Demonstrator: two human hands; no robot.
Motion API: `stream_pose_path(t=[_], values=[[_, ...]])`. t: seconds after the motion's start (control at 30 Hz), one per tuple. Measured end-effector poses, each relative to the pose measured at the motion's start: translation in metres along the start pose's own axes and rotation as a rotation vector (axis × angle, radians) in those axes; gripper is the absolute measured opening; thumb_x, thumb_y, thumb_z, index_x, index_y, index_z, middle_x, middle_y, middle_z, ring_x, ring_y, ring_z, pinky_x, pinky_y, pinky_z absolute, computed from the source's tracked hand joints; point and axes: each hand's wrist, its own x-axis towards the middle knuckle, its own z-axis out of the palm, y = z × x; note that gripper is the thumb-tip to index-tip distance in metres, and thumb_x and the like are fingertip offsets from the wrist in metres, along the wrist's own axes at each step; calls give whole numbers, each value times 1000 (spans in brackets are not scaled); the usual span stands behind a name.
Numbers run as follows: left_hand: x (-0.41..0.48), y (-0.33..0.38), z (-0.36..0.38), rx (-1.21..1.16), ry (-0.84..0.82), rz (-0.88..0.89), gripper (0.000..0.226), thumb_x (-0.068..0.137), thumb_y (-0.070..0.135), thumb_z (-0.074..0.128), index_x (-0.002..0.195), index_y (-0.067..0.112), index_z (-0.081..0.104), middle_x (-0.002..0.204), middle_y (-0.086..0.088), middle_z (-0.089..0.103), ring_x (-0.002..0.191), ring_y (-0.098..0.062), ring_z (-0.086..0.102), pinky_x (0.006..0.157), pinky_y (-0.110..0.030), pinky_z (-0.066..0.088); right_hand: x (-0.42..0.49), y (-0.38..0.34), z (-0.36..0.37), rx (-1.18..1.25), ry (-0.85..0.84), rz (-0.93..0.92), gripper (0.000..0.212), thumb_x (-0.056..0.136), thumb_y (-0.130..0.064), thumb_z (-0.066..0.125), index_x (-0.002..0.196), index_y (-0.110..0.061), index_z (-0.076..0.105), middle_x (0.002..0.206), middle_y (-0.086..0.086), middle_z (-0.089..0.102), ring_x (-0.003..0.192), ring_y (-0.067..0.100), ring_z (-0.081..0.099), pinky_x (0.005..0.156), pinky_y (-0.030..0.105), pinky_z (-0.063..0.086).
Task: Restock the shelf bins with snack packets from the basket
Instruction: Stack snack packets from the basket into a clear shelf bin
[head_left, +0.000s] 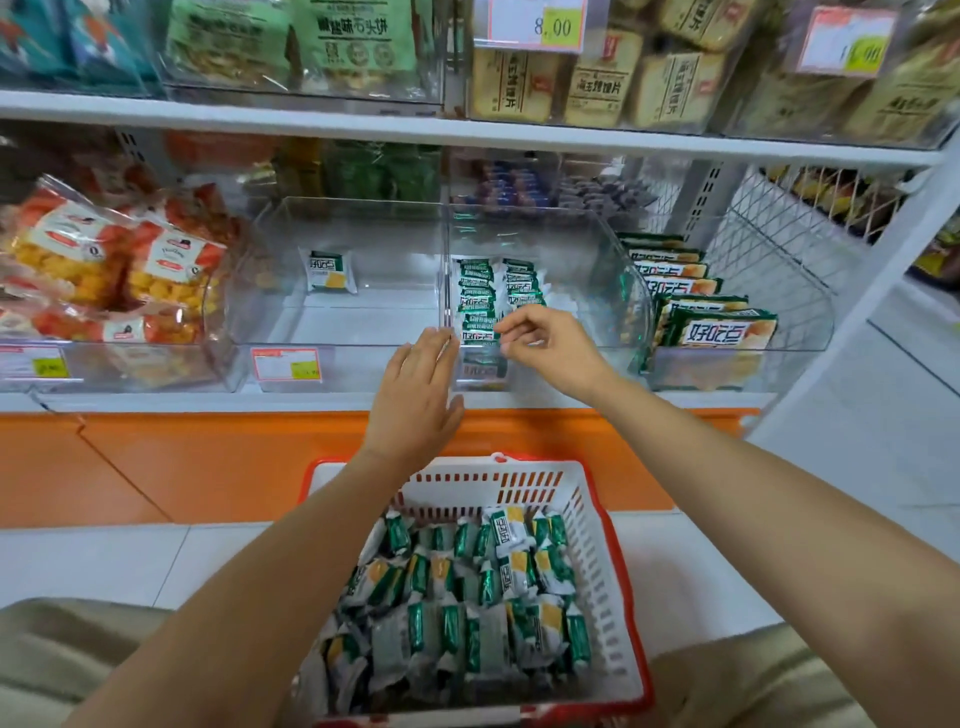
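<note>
**Plastic bins part-stocked, basket well loaded**

Bags of orange snacks (104, 260) are stacked at the left end of the shelf (208, 401). Next to them, the left bin (332, 345) holds a single packet (329, 271) near its back wall. The left hand (415, 395) is held flat, palm down, with the fingers straight and close together. Its tips are at the front rim where the two bins meet, but whether they touch the plastic cannot be told.

In the right bin (582, 234), two rows of green-and-white packets (478, 312) are lined up along the left wall, from the back towards the front rim. The front packet (477, 336) of the nearer row is pinched at its right edge between the thumb and forefinger of the right hand (550, 348), with the other fingers loosely curled. Larger packs (717, 322) stand in the compartment further right.

The step in hand is judged to be the seating of that packet at the front of its row. The next move calls for the pinch to be released and a hand to be lowered to the basket (597, 545). The basket sits on the floor below the shelf edge, between the forearms, and a heap of loose packets (467, 613) waits in it. Much restocking is judged to remain.
</note>
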Motion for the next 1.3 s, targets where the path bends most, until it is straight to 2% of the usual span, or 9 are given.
stream_pose_path(t=[0.23,0.33,0.43,0.63,0.73,0.87,1.03,1.17,1.3], values=[[-60,-30,26,41,-55,-7,59,81,24,70,134,5,52,126,-15,57,123,-35,51,106,-51,39,-47,38,66,-7,-144,138,15,88,-2,64,100,-11,68,83,-6,64,67,-5,55,66,10,44],[-76,-44,44,49,-201,-54,60,91,31,59,145,11,43,143,-13,48,137,-33,39,114,-49,28,-61,66,99,-82,-178,241,14,92,-5,61,100,-15,67,101,-1,65,80,3,56,69,11,43],[-87,-58,68,42,-338,-117,62,99,39,45,153,16,26,159,-10,26,149,-29,16,122,-46,11,-73,96,134,-137,-251,362,16,94,-9,59,109,-11,65,110,5,64,89,13,57,76,23,44],[-104,-80,114,14,-410,-210,59,102,44,27,154,15,25,162,-9,20,151,-26,11,121,-47,15,-91,148,188,-267,-460,498,27,95,-14,58,122,-9,60,119,12,62,102,26,60,80,31,47],[-109,-86,128,-2,-434,-258,62,103,43,30,155,11,21,161,-12,22,151,-29,10,120,-50,14,-94,167,205,-299,-543,531,37,96,-19,59,131,-11,53,134,12,53,110,27,57,92,38,48],[-117,-89,139,42,-490,-253,70,101,42,35,157,11,7,163,-12,14,151,-30,4,122,-51,8,-94,179,221,-365,-624,557,54,95,-23,60,144,-11,40,137,16,53,115,31,58,93,39,49],[-120,-89,144,85,-490,-248,76,98,41,42,157,11,6,162,-13,15,151,-31,4,121,-53,8,-97,186,233,-457,-641,537,60,89,-29,69,141,-10,46,137,14,55,120,30,55,97,38,47],[-117,-84,139,81,-494,-265,77,98,39,42,157,12,2,163,-12,11,151,-30,0,122,-51,3,-94,185,223,-412,-711,551,63,92,-29,65,146,-8,39,148,13,44,132,30,46,105,41,41],[-108,-79,127,55,-535,-290,75,99,39,41,157,13,1,164,-10,8,152,-28,-2,122,-48,0,-90,172,198,-332,-636,529,55,94,-26,63,141,-10,42,143,13,47,123,30,51,94,36,45]])
